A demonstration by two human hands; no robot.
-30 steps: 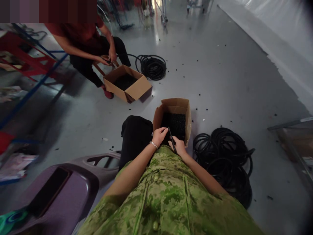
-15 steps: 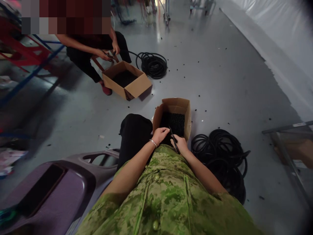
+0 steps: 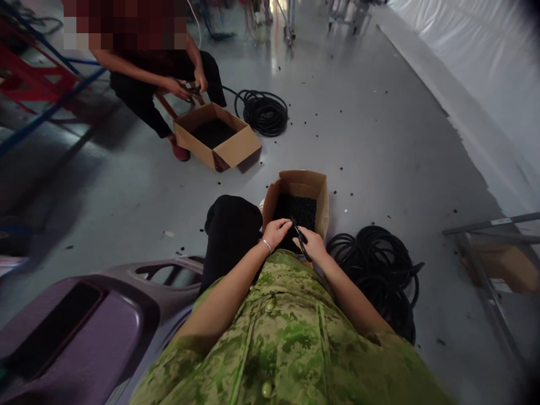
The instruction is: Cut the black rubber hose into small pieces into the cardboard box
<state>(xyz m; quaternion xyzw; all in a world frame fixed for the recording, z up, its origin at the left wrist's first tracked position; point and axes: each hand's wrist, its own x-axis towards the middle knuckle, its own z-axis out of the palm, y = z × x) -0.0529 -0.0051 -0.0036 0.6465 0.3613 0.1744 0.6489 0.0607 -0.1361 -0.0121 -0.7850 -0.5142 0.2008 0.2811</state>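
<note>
Both of my hands are over the near end of a cardboard box (image 3: 323, 208) that holds many small black pieces (image 3: 304, 211). My right hand (image 3: 311, 244) is wrapped round a black-handled cutting tool (image 3: 301, 241), whose tip points up and left. My left hand (image 3: 277, 232), with a bracelet at the wrist, is pinched beside the tool's tip, on something too small to make out. Coils of black hose (image 3: 382, 253) lie on the floor to the right of the box.
Ahead on the left a seated person's hands (image 3: 189, 87) work over a second cardboard box (image 3: 238, 147), beside another black coil (image 3: 266, 113). A purple chair (image 3: 122, 320) bearing a dark phone-like object (image 3: 59, 326) stands at left, a metal frame (image 3: 485, 225) at right.
The view has shifted slightly. The blades of the tool, spread apart before, now look closer together near my left hand. Both hands have stayed in nearly the same place.
</note>
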